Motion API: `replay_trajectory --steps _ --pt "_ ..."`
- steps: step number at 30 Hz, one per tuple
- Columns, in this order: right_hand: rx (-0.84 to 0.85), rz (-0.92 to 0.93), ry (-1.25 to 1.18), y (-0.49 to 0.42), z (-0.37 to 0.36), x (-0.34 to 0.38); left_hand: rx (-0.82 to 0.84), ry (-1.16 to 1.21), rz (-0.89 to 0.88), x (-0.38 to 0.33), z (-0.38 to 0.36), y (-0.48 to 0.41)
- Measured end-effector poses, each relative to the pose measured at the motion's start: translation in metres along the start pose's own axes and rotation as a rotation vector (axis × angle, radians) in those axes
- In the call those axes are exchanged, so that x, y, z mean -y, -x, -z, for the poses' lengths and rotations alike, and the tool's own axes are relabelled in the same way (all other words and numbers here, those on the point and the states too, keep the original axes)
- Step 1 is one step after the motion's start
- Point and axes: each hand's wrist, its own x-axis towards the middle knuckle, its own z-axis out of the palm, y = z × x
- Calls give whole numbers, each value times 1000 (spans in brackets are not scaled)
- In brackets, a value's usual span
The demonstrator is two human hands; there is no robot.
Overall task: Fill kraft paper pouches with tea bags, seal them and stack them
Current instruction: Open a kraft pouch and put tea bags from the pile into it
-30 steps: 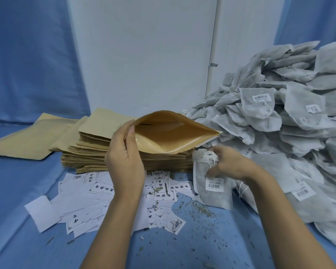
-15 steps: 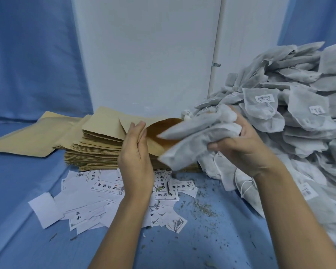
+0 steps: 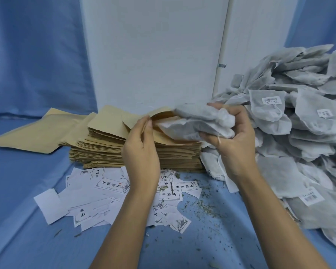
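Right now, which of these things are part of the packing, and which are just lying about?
In use: left hand on open kraft pouch; right hand with tea bags; pouch stack; tea bag pile.
Lying about: printed labels; spilled crumbs.

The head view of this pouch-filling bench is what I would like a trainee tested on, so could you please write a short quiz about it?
1. True or false: the left hand holds the mouth of a brown paper pouch open.
2. Which lies nearest the person? A: the stack of pouches. B: the printed labels. C: the pile of tea bags.
3. Fill in: the right hand grips a bunch of ____ at the pouch mouth.

Key: 1 true; 2 B; 3 tea bags.
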Motion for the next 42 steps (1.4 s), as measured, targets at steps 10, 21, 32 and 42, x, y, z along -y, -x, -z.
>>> replay_trajectory --steps 10,21,32,42 --pt "10 341 1182 8 -12 -11 56 -38 -24 2 -6 4" --pt "189 -63 911 7 -25 -1 79 -52 -30 8 -6 6" --pt "665 -360 993 -37 -53 -52 84 -63 -23 14 -9 11" --pt "-402 -37 581 0 2 -63 -77 -61 94 24 -22 -31"
